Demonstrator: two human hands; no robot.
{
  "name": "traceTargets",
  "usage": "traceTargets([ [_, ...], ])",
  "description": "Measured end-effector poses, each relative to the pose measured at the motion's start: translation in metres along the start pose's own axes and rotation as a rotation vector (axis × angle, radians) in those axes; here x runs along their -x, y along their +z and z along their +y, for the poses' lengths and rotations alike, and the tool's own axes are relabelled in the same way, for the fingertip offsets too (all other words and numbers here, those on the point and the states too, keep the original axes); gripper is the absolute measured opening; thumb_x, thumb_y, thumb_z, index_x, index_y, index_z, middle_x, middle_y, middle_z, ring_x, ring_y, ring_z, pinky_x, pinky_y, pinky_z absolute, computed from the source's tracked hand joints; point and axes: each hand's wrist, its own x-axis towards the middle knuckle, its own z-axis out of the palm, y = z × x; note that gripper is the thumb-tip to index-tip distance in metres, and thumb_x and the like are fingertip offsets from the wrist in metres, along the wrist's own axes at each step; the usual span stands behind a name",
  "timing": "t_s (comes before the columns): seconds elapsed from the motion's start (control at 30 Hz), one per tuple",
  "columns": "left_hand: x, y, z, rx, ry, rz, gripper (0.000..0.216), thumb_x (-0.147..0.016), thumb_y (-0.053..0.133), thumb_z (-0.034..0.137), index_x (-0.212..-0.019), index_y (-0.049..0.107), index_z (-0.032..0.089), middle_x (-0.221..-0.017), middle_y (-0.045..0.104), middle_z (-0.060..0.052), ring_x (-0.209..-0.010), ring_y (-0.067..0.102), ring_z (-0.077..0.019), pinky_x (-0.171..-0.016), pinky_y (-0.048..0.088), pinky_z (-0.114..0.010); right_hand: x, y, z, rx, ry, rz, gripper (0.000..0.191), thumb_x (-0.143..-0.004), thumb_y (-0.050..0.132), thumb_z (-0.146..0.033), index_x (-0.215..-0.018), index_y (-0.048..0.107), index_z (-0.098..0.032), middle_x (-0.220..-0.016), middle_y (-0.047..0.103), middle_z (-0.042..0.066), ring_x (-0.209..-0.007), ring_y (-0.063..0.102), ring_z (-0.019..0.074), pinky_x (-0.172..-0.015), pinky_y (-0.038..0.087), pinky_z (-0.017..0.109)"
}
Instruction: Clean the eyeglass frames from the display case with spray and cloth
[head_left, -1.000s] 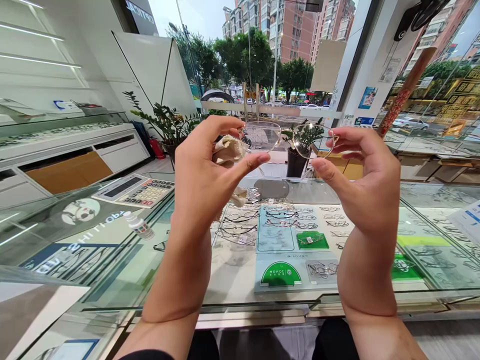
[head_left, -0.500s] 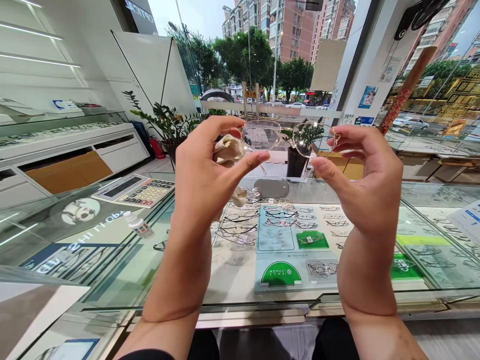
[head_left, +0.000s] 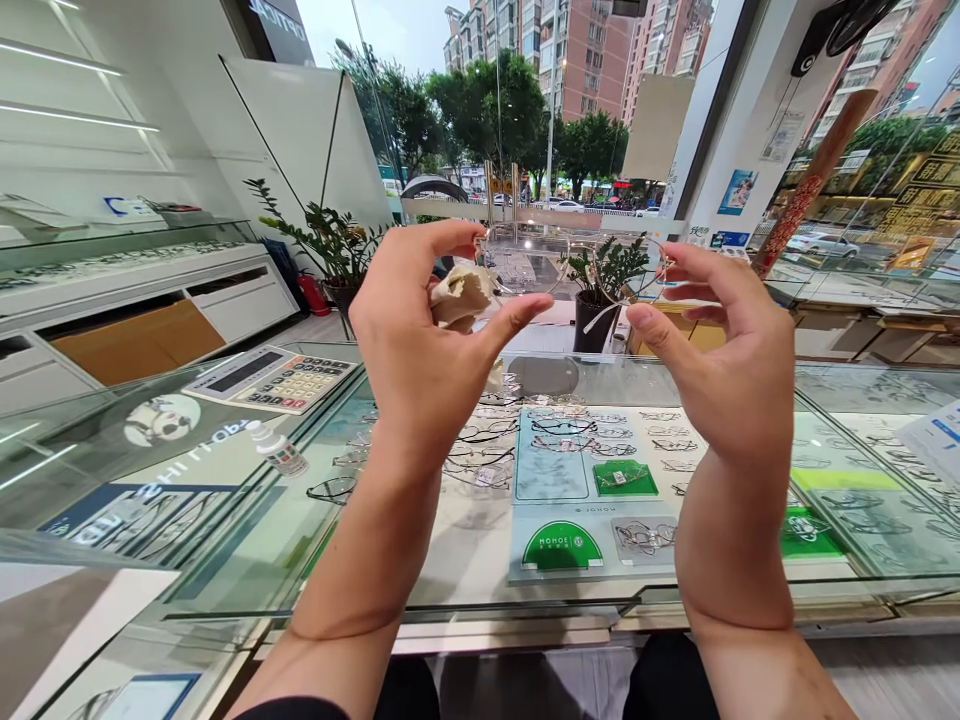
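Raised in front of me are thin-rimmed eyeglasses (head_left: 526, 266) with clear lenses, held up by both hands against the view of the window. My left hand (head_left: 420, 325) grips their left side between thumb and fingers, and also keeps a crumpled beige cloth (head_left: 465, 288) in its curled fingers. At the right hinge, my right hand (head_left: 724, 350) pinches the frame with its fingertips, its thumb lower near the rim. A pale temple tip shows below the right lens. Under my hands lies the glass display counter (head_left: 465, 565).
Several eyeglasses (head_left: 562, 430) sit in the counter below. To the left, a calculator (head_left: 274, 378) and a small white bottle (head_left: 277, 448) are on the glass. Potted plants (head_left: 596, 315) stand beyond the counter, and a paper (head_left: 934, 440) lies at right.
The eyeglasses have tilted, so the lenses show at a flatter angle and a temple tip appears under the right lens. My left hand has shifted slightly right; both hands keep hold.
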Motion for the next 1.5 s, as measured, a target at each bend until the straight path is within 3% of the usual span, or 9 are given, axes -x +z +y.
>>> traceTargets([
  [0.2,0.001,0.003,0.001,-0.004,-0.012,0.035,0.055,-0.082,0.086,0.073,-0.127,0.075,0.043,-0.121,0.078,-0.006,-0.12,0.067,-0.0398,-0.089,0.056,-0.058,0.0,0.002,0.007,-0.006,0.014,-0.023,0.047,-0.1,0.075,-0.055,-0.145,0.067,-0.043,-0.136,0.072,0.008,-0.123,0.073,0.0385,-0.099,0.065,0.065],
  [0.5,0.003,0.01,-0.002,-0.031,0.018,0.069,0.052,-0.084,0.083,0.075,-0.118,0.074,0.036,-0.112,0.077,-0.007,-0.109,0.067,-0.0378,-0.09,0.054,-0.055,0.0,0.004,0.011,-0.015,0.053,-0.005,0.046,-0.097,0.08,-0.052,-0.139,0.073,-0.034,-0.129,0.079,0.008,-0.11,0.078,0.0334,-0.097,0.066,0.064],
  [0.8,0.006,0.01,-0.001,0.001,-0.003,0.031,0.057,-0.088,0.081,0.075,-0.125,0.072,0.033,-0.122,0.075,-0.01,-0.122,0.064,-0.0389,-0.095,0.054,-0.057,0.0,0.005,0.017,-0.051,0.088,-0.054,0.05,-0.095,0.082,-0.055,-0.14,0.073,-0.033,-0.13,0.08,0.008,-0.114,0.078,0.032,-0.099,0.067,0.062],
  [1.0,0.006,0.013,-0.005,-0.016,-0.021,0.012,0.056,-0.09,0.08,0.073,-0.131,0.072,0.036,-0.127,0.076,-0.009,-0.125,0.067,-0.0374,-0.1,0.058,-0.056,0.001,0.006,0.01,-0.121,0.189,-0.041,0.051,-0.094,0.084,-0.054,-0.139,0.07,-0.036,-0.126,0.08,0.007,-0.112,0.08,0.0313,-0.106,0.065,0.06],
  [1.3,0.004,0.021,-0.016,0.153,-0.168,-0.086,0.058,-0.085,0.082,0.077,-0.13,0.075,0.041,-0.132,0.078,-0.004,-0.122,0.071,-0.033,-0.083,0.064,-0.05,0.001,0.007,0.0,-0.083,0.093,0.023,0.046,-0.095,0.084,-0.045,-0.135,0.065,-0.033,-0.128,0.077,0.008,-0.111,0.077,0.0291,-0.099,0.066,0.055],
  [1.5,0.002,0.021,-0.021,0.229,-0.227,-0.133,0.06,-0.083,0.084,0.078,-0.128,0.076,0.039,-0.124,0.079,-0.004,-0.1,0.073,-0.0273,-0.072,0.061,-0.044,0.001,0.006,0.002,-0.142,0.088,0.01,0.045,-0.096,0.082,-0.053,-0.134,0.065,-0.035,-0.135,0.075,0.009,-0.12,0.075,0.0308,-0.103,0.066,0.057],
])
